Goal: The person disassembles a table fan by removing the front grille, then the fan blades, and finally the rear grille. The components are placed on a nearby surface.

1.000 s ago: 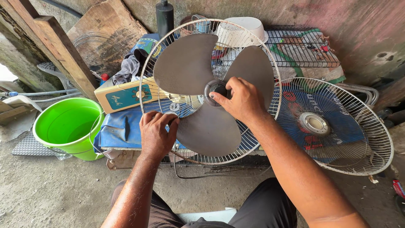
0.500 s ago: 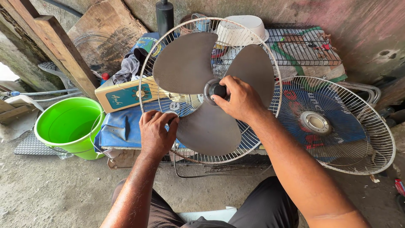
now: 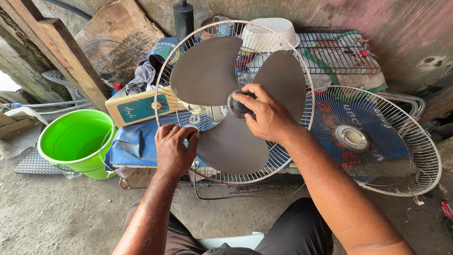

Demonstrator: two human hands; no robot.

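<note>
Head view looks down on a round wire fan guard (image 3: 302, 94) standing upright against a heap of clutter, with a grey three-bladed fan blade (image 3: 212, 71) mounted in front of it. A second guard (image 3: 415, 156) with a blue blade behind its wires leans to the right, well apart from both hands. A green bucket (image 3: 71, 141) sits on the floor to the left. The left hand (image 3: 174, 148) pinches the lower edge of the grey blade, its grip closed on it, likely to stop it turning. The right hand (image 3: 269, 113) has its fingers wrapped round the dark hub cap (image 3: 234, 107) at the blade's centre, a twisting hold
</note>
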